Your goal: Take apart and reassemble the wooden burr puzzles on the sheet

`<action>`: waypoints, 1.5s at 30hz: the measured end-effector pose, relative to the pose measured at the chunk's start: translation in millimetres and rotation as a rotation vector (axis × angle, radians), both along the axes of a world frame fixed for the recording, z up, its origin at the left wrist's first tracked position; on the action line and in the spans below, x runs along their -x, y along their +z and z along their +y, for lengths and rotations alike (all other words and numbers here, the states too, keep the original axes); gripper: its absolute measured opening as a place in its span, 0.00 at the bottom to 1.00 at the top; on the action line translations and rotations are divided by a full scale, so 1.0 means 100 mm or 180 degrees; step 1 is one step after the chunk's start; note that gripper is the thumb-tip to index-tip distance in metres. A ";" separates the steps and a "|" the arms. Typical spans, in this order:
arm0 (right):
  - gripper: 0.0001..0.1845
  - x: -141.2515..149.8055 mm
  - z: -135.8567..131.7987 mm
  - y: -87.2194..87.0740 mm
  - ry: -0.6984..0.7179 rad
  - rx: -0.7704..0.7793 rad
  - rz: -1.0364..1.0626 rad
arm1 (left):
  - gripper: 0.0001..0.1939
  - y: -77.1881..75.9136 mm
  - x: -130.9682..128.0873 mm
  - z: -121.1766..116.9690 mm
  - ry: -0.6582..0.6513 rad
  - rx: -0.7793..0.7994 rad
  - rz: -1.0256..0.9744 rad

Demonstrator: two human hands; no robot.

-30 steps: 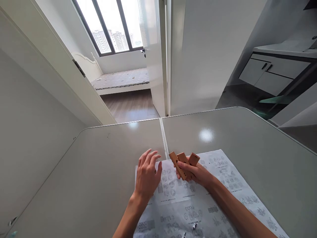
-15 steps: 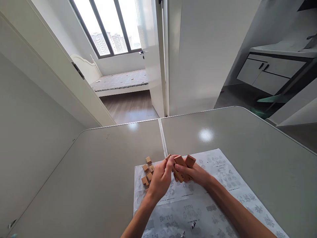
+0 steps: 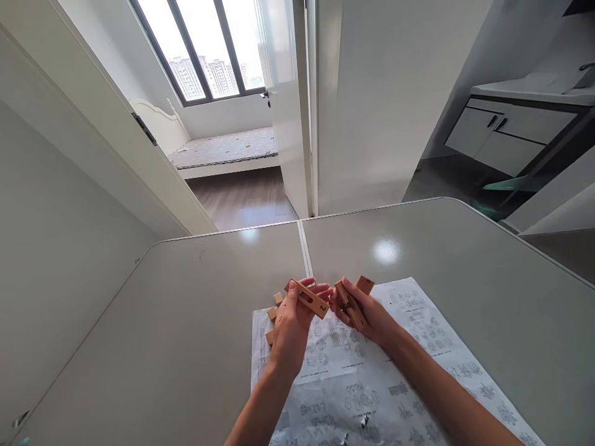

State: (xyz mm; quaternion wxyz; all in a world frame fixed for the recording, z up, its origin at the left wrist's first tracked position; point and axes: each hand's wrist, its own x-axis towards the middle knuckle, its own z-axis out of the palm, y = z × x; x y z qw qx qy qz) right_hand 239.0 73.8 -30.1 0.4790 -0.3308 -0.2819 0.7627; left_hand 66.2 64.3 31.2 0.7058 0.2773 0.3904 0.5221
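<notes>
My left hand [image 3: 294, 325] holds a flat wooden puzzle piece [image 3: 317, 305] with a slot in its middle and a dark mark like a 2 near one end. Its thumb presses on the piece from above. Close by on the right, my right hand [image 3: 369, 311] grips several wooden puzzle pieces [image 3: 356, 313] bunched at crossing angles, one end [image 3: 365, 284] sticking up past the fingers. The fingertips of both hands nearly meet. Left of my left hand, small wooden blocks [image 3: 272, 314] lie at the sheet's corner, some hidden behind the hand.
Beneath my hands a printed instruction sheet [image 3: 353, 378] with line drawings lies on the grey table [image 3: 195, 322]. Small dark-and-silver scraps [image 3: 364, 421] rest near its lower part. A seam [image 3: 304, 248] crosses the tabletop. Past the far edge stand an open door [image 3: 283, 93] and a bed [image 3: 227, 148].
My hands have drawn apart. The slotted piece has come away from the bunch and is now in my left hand, tilted to show its face. The right hand keeps the others.
</notes>
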 end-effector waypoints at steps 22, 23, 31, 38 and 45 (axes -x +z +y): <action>0.19 -0.03 0.01 0.07 -0.0192 0.0228 0.0366 | 0.28 -0.28 -0.08 -0.15 -0.0513 0.0268 0.0056; 0.19 -0.04 0.01 0.07 -0.0195 0.0248 0.0377 | 0.29 -0.28 -0.07 -0.14 -0.0523 0.0276 0.0061; 0.19 -0.06 -0.02 0.10 -0.0030 0.0305 0.0506 | 0.25 -0.31 -0.03 -0.12 -0.0631 0.0381 -0.0131; 0.14 -0.04 -0.03 0.13 0.0129 0.0374 0.1129 | 0.24 -0.36 -0.06 -0.13 -0.0333 0.0490 -0.0298; 0.19 -0.08 -0.08 0.11 0.0327 0.0366 0.0570 | 0.24 -0.40 -0.04 -0.12 -0.0275 0.0512 -0.0418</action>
